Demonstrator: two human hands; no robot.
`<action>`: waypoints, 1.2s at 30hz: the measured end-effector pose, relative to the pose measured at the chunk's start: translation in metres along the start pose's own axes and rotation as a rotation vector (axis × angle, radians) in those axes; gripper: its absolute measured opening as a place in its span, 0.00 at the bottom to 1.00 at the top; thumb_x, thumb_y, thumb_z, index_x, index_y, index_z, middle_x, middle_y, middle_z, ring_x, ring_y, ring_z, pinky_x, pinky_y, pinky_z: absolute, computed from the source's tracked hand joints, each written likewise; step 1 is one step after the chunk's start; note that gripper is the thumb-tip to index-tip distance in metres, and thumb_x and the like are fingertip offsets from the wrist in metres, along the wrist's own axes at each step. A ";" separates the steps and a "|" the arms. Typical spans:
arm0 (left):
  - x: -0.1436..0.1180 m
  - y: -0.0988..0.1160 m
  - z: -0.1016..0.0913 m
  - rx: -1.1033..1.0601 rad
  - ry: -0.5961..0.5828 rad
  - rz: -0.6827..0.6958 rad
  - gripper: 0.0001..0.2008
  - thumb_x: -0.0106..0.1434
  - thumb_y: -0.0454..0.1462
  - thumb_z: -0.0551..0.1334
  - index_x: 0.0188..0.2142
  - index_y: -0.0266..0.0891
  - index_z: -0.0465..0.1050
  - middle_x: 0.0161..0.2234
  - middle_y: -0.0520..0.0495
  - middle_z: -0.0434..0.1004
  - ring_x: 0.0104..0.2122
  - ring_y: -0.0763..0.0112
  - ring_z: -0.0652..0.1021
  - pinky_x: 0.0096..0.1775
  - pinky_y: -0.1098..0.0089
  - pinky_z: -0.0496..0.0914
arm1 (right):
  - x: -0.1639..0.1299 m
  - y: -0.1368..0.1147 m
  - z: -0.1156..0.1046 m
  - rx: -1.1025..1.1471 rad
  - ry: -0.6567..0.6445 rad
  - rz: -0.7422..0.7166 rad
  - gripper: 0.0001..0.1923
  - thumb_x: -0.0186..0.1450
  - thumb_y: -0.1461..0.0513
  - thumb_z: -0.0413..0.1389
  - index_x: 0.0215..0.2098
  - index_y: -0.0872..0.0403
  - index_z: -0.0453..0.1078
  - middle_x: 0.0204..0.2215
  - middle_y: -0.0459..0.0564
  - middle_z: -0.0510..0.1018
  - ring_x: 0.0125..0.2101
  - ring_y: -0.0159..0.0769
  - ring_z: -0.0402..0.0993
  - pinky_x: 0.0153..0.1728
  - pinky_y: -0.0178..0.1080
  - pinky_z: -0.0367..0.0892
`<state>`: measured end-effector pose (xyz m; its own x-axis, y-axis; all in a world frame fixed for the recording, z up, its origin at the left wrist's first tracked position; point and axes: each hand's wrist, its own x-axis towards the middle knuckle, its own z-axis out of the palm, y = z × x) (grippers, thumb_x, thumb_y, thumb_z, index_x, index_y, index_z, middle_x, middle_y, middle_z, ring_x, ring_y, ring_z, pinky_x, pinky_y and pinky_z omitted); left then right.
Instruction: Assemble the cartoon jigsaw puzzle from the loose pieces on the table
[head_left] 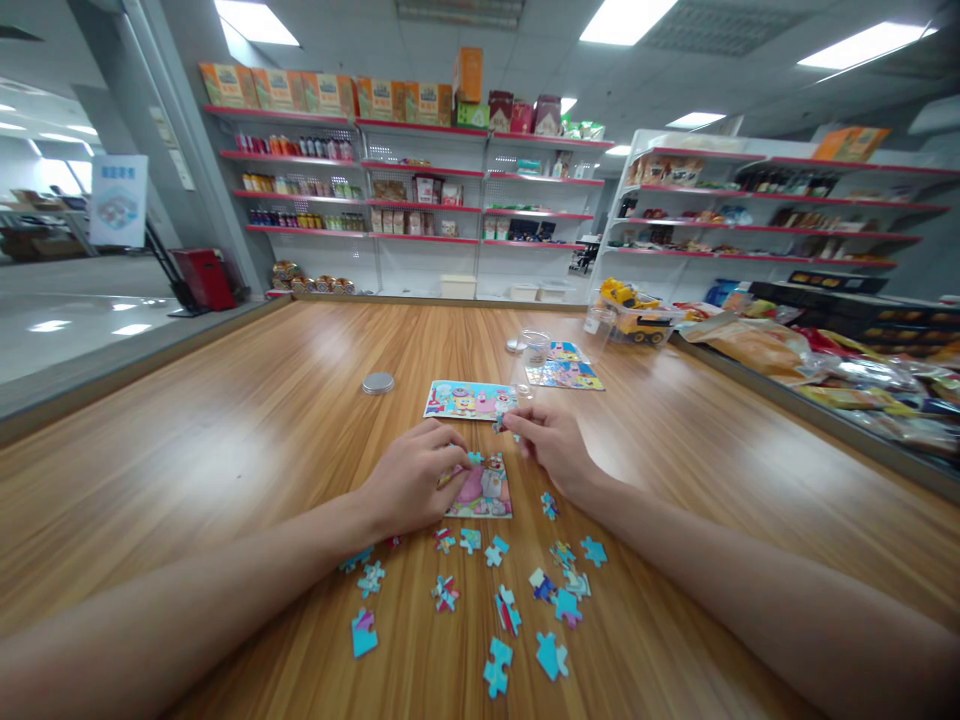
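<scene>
Two hands work over a partly assembled jigsaw puzzle (480, 490) near the middle of the wooden table (225, 420). I read my left hand (411, 485) as curled, fingers pressing down on the left edge of the assembled section; whether it holds a piece underneath I cannot tell. My right hand (551, 445) is pinched shut on a small puzzle piece (501, 424), held at about 12 o'clock from the assembled section.

Loose puzzle pieces (499, 600) lie scattered from 5 to 7 o'clock of the assembled section, mostly apart from one another. A picture card (469, 400) lies just beyond the hands at 12 o'clock, a second one (562, 372) at 1 o'clock, with a clear plastic jar (534, 352) beside it and a round metal lid (378, 382) at 11 o'clock.

Handling judgement: pieces are light, thin and flat, fairly stiff card that slides readily on the smooth tabletop. Take each by opposite edges with fingertip and thumb. The joined section may separate if lifted, so press it flat.
</scene>
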<state>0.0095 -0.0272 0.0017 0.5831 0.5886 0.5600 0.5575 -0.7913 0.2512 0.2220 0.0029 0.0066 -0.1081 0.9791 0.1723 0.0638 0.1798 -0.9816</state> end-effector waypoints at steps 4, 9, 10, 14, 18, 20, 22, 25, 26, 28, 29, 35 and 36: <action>0.000 0.000 0.001 -0.012 -0.093 0.038 0.07 0.63 0.32 0.58 0.35 0.35 0.75 0.34 0.43 0.72 0.37 0.64 0.72 0.41 0.64 0.69 | 0.010 0.002 -0.007 0.172 0.112 0.157 0.16 0.48 0.55 0.66 0.23 0.58 0.68 0.12 0.39 0.59 0.14 0.22 0.49 0.14 0.30 0.38; 0.000 0.000 0.002 -0.034 -0.101 0.033 0.08 0.63 0.31 0.57 0.35 0.34 0.76 0.32 0.44 0.71 0.37 0.64 0.71 0.40 0.64 0.68 | 0.010 0.000 -0.007 0.209 0.109 0.159 0.17 0.46 0.57 0.66 0.18 0.57 0.63 0.13 0.38 0.56 0.15 0.21 0.46 0.15 0.31 0.36; 0.000 0.000 0.001 -0.042 -0.099 0.032 0.08 0.63 0.31 0.57 0.35 0.35 0.76 0.32 0.44 0.71 0.37 0.65 0.71 0.40 0.64 0.68 | 0.010 -0.001 -0.006 0.205 0.106 0.157 0.17 0.46 0.57 0.66 0.18 0.57 0.63 0.13 0.38 0.56 0.15 0.22 0.46 0.16 0.32 0.36; -0.001 0.000 0.001 -0.072 -0.100 0.025 0.09 0.64 0.32 0.57 0.35 0.35 0.77 0.32 0.44 0.72 0.36 0.65 0.71 0.40 0.64 0.69 | 0.009 0.002 -0.006 0.125 0.067 0.147 0.16 0.47 0.55 0.65 0.18 0.57 0.66 0.12 0.39 0.57 0.15 0.23 0.46 0.17 0.33 0.37; -0.002 0.000 0.001 -0.096 -0.093 0.018 0.09 0.64 0.33 0.57 0.36 0.36 0.77 0.33 0.44 0.72 0.36 0.66 0.72 0.41 0.65 0.69 | 0.008 0.006 -0.007 -0.195 -0.075 0.012 0.11 0.51 0.56 0.63 0.21 0.56 0.73 0.16 0.43 0.66 0.19 0.27 0.58 0.20 0.33 0.51; -0.001 0.000 0.001 -0.095 -0.101 0.024 0.09 0.64 0.33 0.57 0.36 0.35 0.77 0.34 0.43 0.72 0.37 0.65 0.72 0.41 0.65 0.69 | 0.007 0.008 -0.006 -0.367 -0.137 -0.102 0.09 0.53 0.57 0.62 0.21 0.55 0.75 0.21 0.46 0.71 0.24 0.31 0.65 0.26 0.35 0.58; -0.001 0.000 0.000 -0.074 -0.121 0.033 0.09 0.64 0.33 0.57 0.36 0.34 0.77 0.34 0.43 0.72 0.37 0.65 0.72 0.41 0.65 0.69 | 0.006 0.008 -0.006 -0.475 -0.171 -0.173 0.09 0.54 0.58 0.62 0.21 0.54 0.76 0.24 0.48 0.74 0.29 0.34 0.68 0.31 0.37 0.62; -0.001 0.001 -0.001 -0.032 -0.151 0.048 0.09 0.65 0.33 0.56 0.37 0.34 0.76 0.34 0.42 0.71 0.37 0.65 0.72 0.40 0.65 0.69 | 0.006 0.009 -0.006 -0.543 -0.193 -0.193 0.09 0.57 0.57 0.61 0.23 0.54 0.77 0.26 0.48 0.75 0.30 0.35 0.70 0.33 0.37 0.63; -0.001 0.001 -0.001 -0.022 -0.157 0.055 0.09 0.65 0.33 0.56 0.37 0.33 0.76 0.34 0.42 0.71 0.37 0.65 0.71 0.40 0.65 0.69 | 0.007 0.009 -0.006 -0.551 -0.196 -0.193 0.09 0.57 0.57 0.61 0.23 0.54 0.77 0.26 0.48 0.75 0.30 0.35 0.70 0.33 0.37 0.63; -0.002 0.001 -0.001 -0.009 -0.163 0.063 0.10 0.65 0.33 0.56 0.39 0.33 0.76 0.35 0.42 0.71 0.38 0.64 0.71 0.41 0.64 0.69 | 0.007 0.010 -0.007 -0.553 -0.198 -0.194 0.10 0.57 0.57 0.61 0.24 0.54 0.77 0.26 0.48 0.75 0.31 0.35 0.70 0.33 0.37 0.63; -0.002 0.001 -0.001 -0.005 -0.165 0.066 0.10 0.65 0.33 0.56 0.40 0.34 0.76 0.35 0.42 0.71 0.38 0.64 0.71 0.41 0.64 0.69 | 0.008 0.010 -0.007 -0.546 -0.198 -0.195 0.10 0.58 0.57 0.60 0.24 0.55 0.77 0.26 0.48 0.75 0.31 0.35 0.70 0.33 0.37 0.63; -0.001 -0.001 0.002 0.006 -0.179 0.080 0.12 0.67 0.35 0.55 0.46 0.38 0.75 0.37 0.42 0.71 0.39 0.64 0.71 0.42 0.63 0.70 | 0.007 0.008 -0.007 -0.520 -0.214 -0.205 0.10 0.58 0.58 0.61 0.23 0.55 0.76 0.26 0.48 0.75 0.31 0.34 0.70 0.34 0.36 0.64; -0.002 -0.001 0.002 0.005 -0.174 0.080 0.12 0.67 0.36 0.55 0.46 0.38 0.75 0.37 0.42 0.71 0.39 0.64 0.71 0.42 0.63 0.70 | 0.006 0.008 -0.006 -0.517 -0.217 -0.204 0.09 0.57 0.58 0.61 0.23 0.55 0.76 0.26 0.48 0.75 0.30 0.34 0.70 0.33 0.36 0.64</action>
<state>0.0089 -0.0269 -0.0010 0.7189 0.5442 0.4325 0.5083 -0.8359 0.2069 0.2281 0.0112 0.0006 -0.3659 0.8880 0.2786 0.4897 0.4383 -0.7537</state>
